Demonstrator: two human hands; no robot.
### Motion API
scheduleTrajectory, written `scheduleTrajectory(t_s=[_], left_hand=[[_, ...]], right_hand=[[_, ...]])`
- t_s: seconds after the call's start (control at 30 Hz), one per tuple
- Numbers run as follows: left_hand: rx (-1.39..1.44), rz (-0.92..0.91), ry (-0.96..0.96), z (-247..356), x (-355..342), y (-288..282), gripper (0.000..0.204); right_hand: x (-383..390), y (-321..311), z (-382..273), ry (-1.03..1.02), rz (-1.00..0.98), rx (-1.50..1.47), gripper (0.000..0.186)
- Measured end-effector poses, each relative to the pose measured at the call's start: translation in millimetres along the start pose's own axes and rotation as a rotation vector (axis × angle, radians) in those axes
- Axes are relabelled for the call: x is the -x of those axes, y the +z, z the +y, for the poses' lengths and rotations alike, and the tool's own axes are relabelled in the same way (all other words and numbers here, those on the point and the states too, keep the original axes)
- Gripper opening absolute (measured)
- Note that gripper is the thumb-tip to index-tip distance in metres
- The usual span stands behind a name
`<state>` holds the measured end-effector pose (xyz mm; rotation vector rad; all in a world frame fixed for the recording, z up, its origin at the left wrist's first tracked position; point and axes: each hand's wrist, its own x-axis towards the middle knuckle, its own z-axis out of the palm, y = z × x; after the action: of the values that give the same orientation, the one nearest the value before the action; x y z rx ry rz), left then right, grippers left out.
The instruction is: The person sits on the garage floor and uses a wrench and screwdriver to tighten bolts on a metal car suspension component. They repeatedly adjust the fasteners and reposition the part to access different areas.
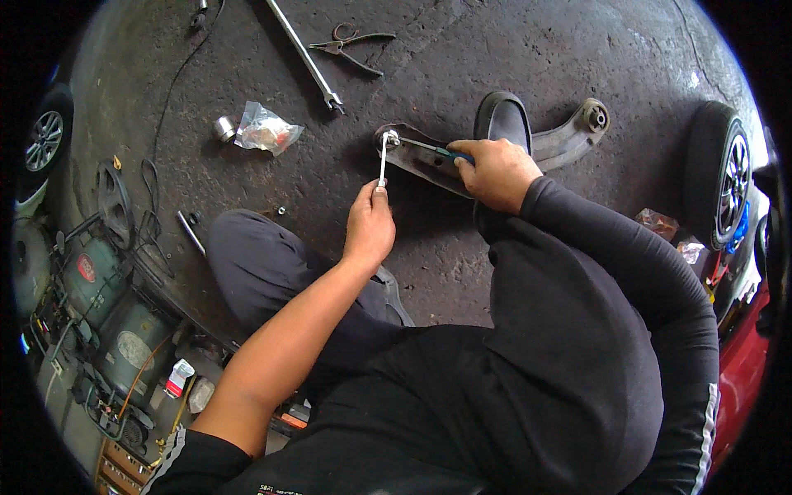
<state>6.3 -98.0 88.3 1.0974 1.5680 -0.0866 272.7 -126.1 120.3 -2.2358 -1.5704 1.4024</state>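
My left hand (371, 224) is closed around the lower end of a silver wrench (383, 162). The wrench's upper end sits at the stud (392, 139) on the left end of a grey metal control arm (558, 148), which lies on the floor. In my right hand (502, 176) is a screwdriver (455, 154) with a blue-green handle, its thin shaft pointing left to that same stud. Whether its tip touches the stud is too small to tell. My black shoe (503, 122) rests across the middle of the control arm.
Beyond the control arm lie a long steel bar (302, 51), pliers (351, 52), a clear plastic bag (269, 132) and a metal cup-shaped part (224, 128). A green air compressor (132, 351) stands at left, a wheel (729, 181) at right. A small nut (281, 210) lies near my left knee.
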Motion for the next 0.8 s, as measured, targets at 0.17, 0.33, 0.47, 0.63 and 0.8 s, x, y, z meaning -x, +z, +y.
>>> scheduleTrajectory(t_s=[0.17,0.33,0.47,0.63,0.8], left_hand=[[-0.021,0.046,0.015,-2,0,10,0.047],[-0.007,0.125,0.006,14,-17,18,0.046],[-0.038,0.098,0.004,23,-13,1,0.045],[-0.075,0.038,-0.035,19,-2,-3,0.046],[-0.089,0.052,-0.045,13,2,1,0.046]], right_hand=[[-1,0,2,0.012,-0.022,0.007,0.040],[-2,1,2,0.022,-0.023,0.015,0.040],[-6,-4,2,0.008,-0.017,-0.017,0.039],[-10,-11,0,-0.010,-0.045,0.030,0.040],[0,-4,0,0.003,-0.040,-0.001,0.041]])
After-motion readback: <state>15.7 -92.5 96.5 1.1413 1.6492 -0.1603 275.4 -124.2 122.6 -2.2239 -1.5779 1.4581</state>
